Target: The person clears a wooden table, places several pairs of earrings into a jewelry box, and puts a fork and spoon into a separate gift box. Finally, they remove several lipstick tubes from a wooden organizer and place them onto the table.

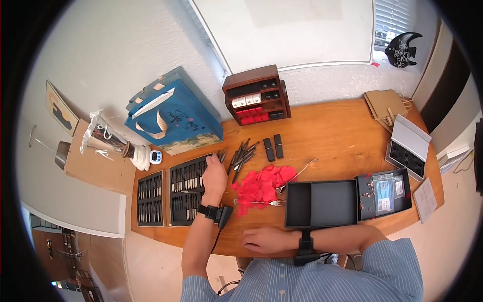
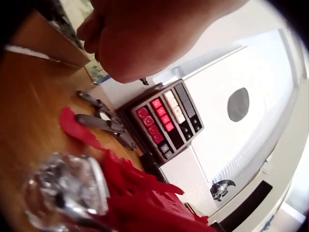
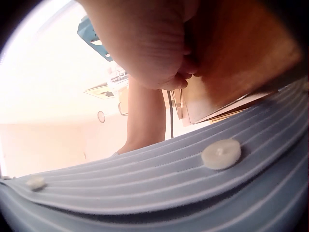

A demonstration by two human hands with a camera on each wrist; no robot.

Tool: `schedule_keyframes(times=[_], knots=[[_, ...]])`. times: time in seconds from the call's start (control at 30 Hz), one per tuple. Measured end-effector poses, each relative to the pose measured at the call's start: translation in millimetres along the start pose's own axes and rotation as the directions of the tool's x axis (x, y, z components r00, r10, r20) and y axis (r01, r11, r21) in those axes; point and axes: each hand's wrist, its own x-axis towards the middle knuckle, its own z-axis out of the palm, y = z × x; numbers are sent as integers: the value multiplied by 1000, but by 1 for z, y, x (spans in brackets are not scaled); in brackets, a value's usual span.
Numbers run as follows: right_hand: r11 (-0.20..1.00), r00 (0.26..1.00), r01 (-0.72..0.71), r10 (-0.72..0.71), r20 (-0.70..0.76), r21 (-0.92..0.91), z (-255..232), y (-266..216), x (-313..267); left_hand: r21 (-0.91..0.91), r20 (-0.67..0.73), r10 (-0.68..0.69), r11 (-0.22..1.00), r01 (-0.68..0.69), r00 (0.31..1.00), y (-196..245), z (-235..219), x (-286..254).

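Note:
At the upper right corner of a black slotted tray (image 1: 177, 201) is my left hand (image 1: 215, 177), its fingertips pinching slim dark tools (image 1: 222, 154). In the left wrist view that hand (image 2: 145, 38) has curled fingers, and a dark tip (image 2: 145, 81) shows below it. Rows of silver-tipped tools (image 1: 192, 184) fill parts of the tray. Loose dark tools (image 1: 243, 157) lie in a pile to the hand's right. My right hand (image 1: 265, 240) rests at the table's front edge, loosely curled and holding nothing; the right wrist view shows its underside (image 3: 149, 48).
A second slotted tray (image 1: 150, 199) lies at left. Red petals (image 1: 259, 186), forks (image 1: 275, 203) and two black cases (image 1: 273, 148) lie mid-table. Black boxes (image 1: 334, 204) stand right of the petals. Behind are a blue bag (image 1: 176, 118) and a wooden rack (image 1: 256, 95).

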Motion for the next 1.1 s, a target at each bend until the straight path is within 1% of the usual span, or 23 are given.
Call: schedule_keyframes(times=[0.03, 0.07, 0.13, 0.17, 0.2, 0.27, 0.3, 0.37, 0.4, 0.43, 0.5, 0.57, 0.6, 0.67, 0.7, 0.73, 0.8, 0.87, 0.9, 0.97, 1.0, 1.07, 1.1], knots=[[1000, 1000, -1, 1, -4, 1, 2, 1, 0, -157, 31, 35, 987, -30, 999, 7, -6, 0], [1000, 1000, -2, 2, -6, 2, 4, 1, 0, -157, 34, 37, 987, -31, 999, 8, 1, 2], [1000, 1000, 1, -1, -2, -1, 3, 1, 0, -370, -61, 134, 917, -147, 989, 7, 18, 8], [1000, 1000, 3, -3, 4, -7, 2, 1, 0, -506, -6, 80, 860, -72, 997, 14, 16, 9], [1000, 1000, 0, 0, 1, -7, 2, 1, 0, -507, -4, 84, 859, -75, 996, 21, 8, 9], [998, 999, 31, -30, 12, -47, 2, 3, -1, -592, 129, 8, 803, 71, 992, 33, -6, 9], [998, 1000, 28, -28, 8, -48, 2, 3, -1, -593, 130, 13, 803, 67, 991, 29, -5, 10], [998, 997, 58, -58, -51, 15, 5, 4, -2, -451, -117, 66, 886, -112, 991, 11, -4, 5], [999, 997, 52, -51, -53, 13, 4, 6, -2, -534, -148, 15, 840, -93, 989, 2, -8, -1], [998, 997, 65, -64, -51, 25, 5, 7, -1, -531, -166, -2, 843, -88, 986, -10, -13, -8], [998, 997, 54, -52, -56, 34, 3, 6, 0, -448, -230, 56, 880, -157, 972, -40, -24, -29], [994, 993, 105, -105, -49, -7, 1, 3, 0, -367, -198, -7, 928, -67, 980, -87, -17, -53], [997, 995, 74, -75, -67, -14, 0, 2, -1, -303, -126, -52, 953, 11, 991, -103, -20, -68], [999, 999, 46, -46, -11, 3, -2, -1, 0, -219, -29, -178, 961, 168, 984, -148, -9, -102], [999, 999, 33, -33, -19, 2, -6, -3, -2, -88, 25, -242, 966, 243, 970, -155, -11, -118], [999, 1000, 29, -29, -2, 25, -9, -5, -1, -88, 30, -242, 966, 243, 970, -161, -5, -131], [997, 998, 44, -46, 37, 59, -4, -4, 3, -9, 40, -246, 969, 247, 968, -167, -2, -153], [993, 995, 99, -97, -37, 61, 3, 4, 1, -54, 89, -208, 976, 213, 974, -164, -9, -159], [990, 993, 116, -116, -8, 75, 4, 2, 0, -45, 86, -215, 974, 220, 973, -160, -11, -159], [999, 999, 45, -45, -10, 31, -2, -1, 1, -59, 77, -234, 969, 239, 969, -149, -10, -156], [997, 997, 68, -69, 22, 42, -2, -1, 0, -78, 75, -243, 965, 249, 967, -140, -9, -154], [1000, 999, 1, -1, 43, -1, -2, 1, 0, -108, 78, -287, 950, 294, 955, -121, -11, -152], [1000, 998, 20, -21, 67, 12, -1, 0, 0, -144, 60, -294, 943, 300, 954, -117, -9, -153]])
